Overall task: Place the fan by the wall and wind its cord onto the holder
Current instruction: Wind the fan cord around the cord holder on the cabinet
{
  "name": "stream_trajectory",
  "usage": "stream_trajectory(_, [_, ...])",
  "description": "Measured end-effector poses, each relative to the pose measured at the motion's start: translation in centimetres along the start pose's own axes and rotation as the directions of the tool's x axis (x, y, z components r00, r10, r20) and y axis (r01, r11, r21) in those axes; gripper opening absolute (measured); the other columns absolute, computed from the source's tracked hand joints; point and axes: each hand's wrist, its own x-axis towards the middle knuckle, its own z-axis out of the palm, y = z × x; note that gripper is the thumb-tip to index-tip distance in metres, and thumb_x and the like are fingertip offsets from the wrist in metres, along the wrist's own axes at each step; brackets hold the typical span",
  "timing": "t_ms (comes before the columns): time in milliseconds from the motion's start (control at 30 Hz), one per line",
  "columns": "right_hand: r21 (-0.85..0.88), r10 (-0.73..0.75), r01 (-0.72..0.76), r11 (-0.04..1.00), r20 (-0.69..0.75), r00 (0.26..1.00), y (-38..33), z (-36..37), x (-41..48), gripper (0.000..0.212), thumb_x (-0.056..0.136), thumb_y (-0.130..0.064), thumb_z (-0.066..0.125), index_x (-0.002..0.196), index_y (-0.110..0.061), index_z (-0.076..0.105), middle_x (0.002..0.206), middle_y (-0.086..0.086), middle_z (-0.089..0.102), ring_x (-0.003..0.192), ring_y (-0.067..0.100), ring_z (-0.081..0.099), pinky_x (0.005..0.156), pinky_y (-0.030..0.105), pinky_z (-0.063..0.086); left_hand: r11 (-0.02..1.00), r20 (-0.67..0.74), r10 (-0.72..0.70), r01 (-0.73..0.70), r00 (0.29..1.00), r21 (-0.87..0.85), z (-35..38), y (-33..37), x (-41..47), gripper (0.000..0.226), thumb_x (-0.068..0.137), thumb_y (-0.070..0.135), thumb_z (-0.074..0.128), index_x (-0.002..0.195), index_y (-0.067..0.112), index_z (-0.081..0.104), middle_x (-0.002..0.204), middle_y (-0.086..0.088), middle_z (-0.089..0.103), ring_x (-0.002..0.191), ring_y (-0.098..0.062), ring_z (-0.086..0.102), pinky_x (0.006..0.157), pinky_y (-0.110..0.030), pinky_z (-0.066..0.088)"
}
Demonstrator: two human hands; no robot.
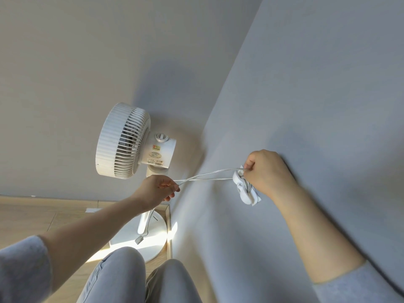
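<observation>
A white pedestal fan (124, 142) stands upright in the corner, its round base (153, 235) on the wooden floor close to the wall. A white cord (207, 174) runs as two taut strands between my hands. My left hand (158, 189) pinches the cord's loop end just below the fan's motor housing. My right hand (265, 171) presses the cord against a white holder (243, 190) fixed to the right-hand wall, where several turns are wound. The plug end (139, 239) hangs near the base.
Two plain grey walls meet behind the fan. A wooden skirting board (168, 226) runs along the floor at the corner. My knees in grey trousers (122, 278) are at the bottom, right in front of the fan's base.
</observation>
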Motion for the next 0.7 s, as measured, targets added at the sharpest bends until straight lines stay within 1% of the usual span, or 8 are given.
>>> stream_trajectory(100, [0.077, -0.025, 0.024, 0.997, 0.001, 1.000, 0.4, 0.6, -2.3, 0.005, 0.076, -0.017, 0.060, 0.076, -0.018, 0.065, 0.068, -0.003, 0.070, 0.064, 0.019, 0.067, 0.060, 0.027, 0.053, 1.000, -0.009, 0.008, -0.008, 1.000, -0.013, -0.3, 0.0, -0.5, 0.015, 0.088, 0.018, 0.060, 0.080, 0.013, 0.072, 0.069, -0.002, 0.068, 0.063, -0.015, 0.061, 0.063, -0.020, 0.050])
stream_trajectory(167, [0.114, -0.069, 0.072, 0.991, -0.027, 0.997, 0.9, 1.4, -3.8, 0.006, 0.079, -0.015, 0.061, 0.082, -0.015, 0.066, 0.076, -0.002, 0.069, 0.072, 0.021, 0.067, 0.064, 0.025, 0.050, 1.000, -0.014, 0.011, -0.011, 1.000, -0.010, -0.4, 0.0, -1.1, 0.015, 0.088, 0.018, 0.061, 0.080, 0.013, 0.072, 0.069, -0.001, 0.068, 0.061, -0.012, 0.061, 0.059, -0.016, 0.050])
stream_trajectory(267, [0.078, -0.136, 0.143, 0.987, -0.088, 0.987, 1.8, 2.6, -5.4, 0.008, 0.081, -0.012, 0.062, 0.087, -0.014, 0.066, 0.080, -0.007, 0.057, 0.078, 0.018, 0.060, 0.072, 0.025, 0.047, 1.000, -0.008, 0.005, -0.005, 1.000, 0.005, -0.2, -0.1, -2.0, 0.012, 0.087, 0.017, 0.063, 0.082, 0.011, 0.072, 0.068, 0.000, 0.068, 0.054, -0.004, 0.059, 0.051, -0.008, 0.046])
stream_trajectory(367, [0.054, -0.150, 0.157, 0.986, -0.117, 0.982, 2.1, 3.4, -6.2, 0.011, 0.082, -0.008, 0.060, 0.090, -0.012, 0.065, 0.083, -0.006, 0.056, 0.075, 0.015, 0.054, 0.074, 0.024, 0.046, 0.999, 0.019, -0.004, 0.004, 1.000, 0.043, -0.1, -0.3, -2.5, 0.011, 0.085, 0.021, 0.065, 0.081, 0.014, 0.072, 0.071, -0.002, 0.070, 0.060, -0.011, 0.062, 0.061, -0.017, 0.051])
stream_trajectory(467, [0.033, -0.132, 0.137, 0.990, -0.114, 0.985, 2.3, 3.8, -6.6, 0.012, 0.082, -0.006, 0.059, 0.091, -0.013, 0.063, 0.095, 0.000, 0.065, 0.082, 0.019, 0.061, 0.074, 0.024, 0.047, 0.997, 0.045, 0.001, -0.004, 0.999, 0.071, 0.0, -0.2, -3.0, 0.012, 0.085, 0.022, 0.065, 0.083, 0.012, 0.073, 0.076, -0.004, 0.072, 0.064, -0.014, 0.063, 0.066, -0.021, 0.053])
stream_trajectory(567, [-0.011, -0.111, 0.111, 0.994, -0.117, 0.987, 2.5, 4.2, -7.3, 0.014, 0.083, -0.010, 0.059, 0.096, -0.016, 0.061, 0.105, 0.001, 0.056, 0.081, 0.020, 0.062, 0.075, 0.024, 0.047, 0.995, 0.072, 0.019, -0.025, 0.997, 0.094, 0.3, 0.1, -3.7, 0.012, 0.086, 0.021, 0.064, 0.083, 0.013, 0.073, 0.078, -0.005, 0.073, 0.067, -0.016, 0.064, 0.071, -0.027, 0.055])
stream_trajectory(633, [-0.053, -0.091, 0.086, 0.995, -0.117, 0.989, 2.5, 4.5, -7.9, 0.017, 0.085, -0.014, 0.059, 0.101, -0.018, 0.059, 0.104, 0.002, 0.050, 0.078, 0.022, 0.062, 0.073, 0.025, 0.047, 0.994, 0.087, 0.032, -0.041, 0.996, 0.104, 0.5, 0.2, -3.9, 0.011, 0.086, 0.021, 0.064, 0.080, 0.017, 0.072, 0.078, -0.005, 0.073, 0.067, -0.016, 0.064, 0.073, -0.029, 0.055])
stream_trajectory(700, [-0.073, -0.083, 0.077, 0.994, -0.085, 0.993, 2.6, 4.8, -8.4, 0.020, 0.086, -0.016, 0.057, 0.106, -0.018, 0.057, 0.101, 0.003, 0.055, 0.083, 0.023, 0.061, 0.073, 0.027, 0.046, 0.991, 0.108, 0.045, -0.058, 0.993, 0.122, 0.7, 0.3, -4.2, 0.011, 0.086, 0.022, 0.064, 0.078, 0.020, 0.071, 0.078, -0.004, 0.074, 0.065, -0.014, 0.064, 0.071, -0.026, 0.055])
